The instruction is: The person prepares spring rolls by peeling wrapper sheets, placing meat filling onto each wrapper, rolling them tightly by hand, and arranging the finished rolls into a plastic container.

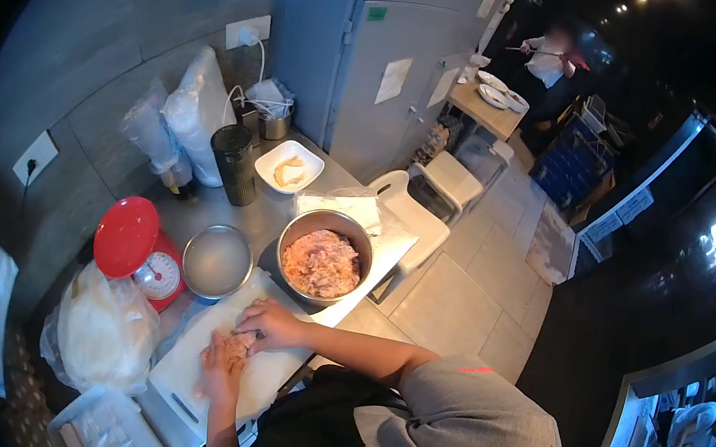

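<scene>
A small mound of raw minced meat [235, 350] lies on the white cutting board [199, 388]. My left hand [220, 373] is at its near left side, fingers against the meat. From the far right side my right hand [271, 324] curls over, its fingertips touching the mound. Between them, both hands hold the meat; parts of the fingers are hidden from above. Just beyond the board stands a deep metal bowl [283, 257] with a large mass of minced meat [321, 263] in it. Left of that is a shallow round metal bowl [217, 261].
A red kitchen scale [163, 271] stands by the wall, with a plastic bag [107, 328] in front. Farther back are a dark ribbed cup [234, 167] and a white square dish [289, 166]. White chairs [415, 216] stand at right. Another person [547, 64] is in the background.
</scene>
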The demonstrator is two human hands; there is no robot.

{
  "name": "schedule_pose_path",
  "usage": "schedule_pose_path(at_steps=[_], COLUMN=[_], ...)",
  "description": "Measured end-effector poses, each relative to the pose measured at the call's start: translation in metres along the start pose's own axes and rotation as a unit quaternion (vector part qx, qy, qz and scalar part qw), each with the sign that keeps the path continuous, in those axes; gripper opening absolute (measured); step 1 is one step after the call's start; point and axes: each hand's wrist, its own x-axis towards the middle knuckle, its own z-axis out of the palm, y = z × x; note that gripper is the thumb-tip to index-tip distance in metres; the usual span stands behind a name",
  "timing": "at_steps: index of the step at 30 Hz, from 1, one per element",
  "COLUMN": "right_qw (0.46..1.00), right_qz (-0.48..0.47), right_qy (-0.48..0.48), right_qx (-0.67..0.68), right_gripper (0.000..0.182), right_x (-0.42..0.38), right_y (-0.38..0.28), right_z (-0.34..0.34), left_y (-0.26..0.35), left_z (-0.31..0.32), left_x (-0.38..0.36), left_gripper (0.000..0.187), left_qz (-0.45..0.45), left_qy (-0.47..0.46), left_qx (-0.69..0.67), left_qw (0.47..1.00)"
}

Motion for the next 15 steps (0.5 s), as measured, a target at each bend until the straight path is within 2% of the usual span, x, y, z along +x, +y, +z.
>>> schedule_pose_path(at_steps=[1, 4, 6, 9, 13, 15], right_qw=[1.000, 0.999, 0.999, 0.997, 0.999, 0.999], right_qz=[-0.011, -0.036, -0.032, -0.007, -0.020, -0.021], right_qy=[0.005, 0.008, -0.004, -0.074, -0.042, -0.028], right_qx=[-0.009, -0.028, -0.030, 0.031, 0.029, 0.033], right_gripper=[0.016, 0.020, 0.025, 0.027, 0.027, 0.029], right_x=[-0.002, -0.003, -0.005, -0.006, -0.011, -0.012], right_y=[0.006, 0.027, 0.029, 0.021, 0.033, 0.042], right_z=[0.005, 0.020, 0.014, -0.011, 0.000, 0.007], left_y=[0.012, -0.016, -0.020, 0.001, 0.009, 0.009], left_z=[-0.001, 0.026, 0.028, 0.022, 0.035, 0.035], left_x=[0.002, 0.003, 0.005, 0.009, 0.017, 0.018], left_gripper=[0.036, 0.042, 0.044, 0.046, 0.045, 0.046], left_qz=[-0.019, 0.030, 0.025, -0.009, -0.031, -0.055], left_qy=[0.021, -0.028, -0.056, -0.066, -0.066, -0.097], left_qx=[0.017, -0.018, -0.042, -0.040, -0.013, -0.005], left_qw=[0.999, 0.999, 0.997, 0.997, 0.997, 0.994])
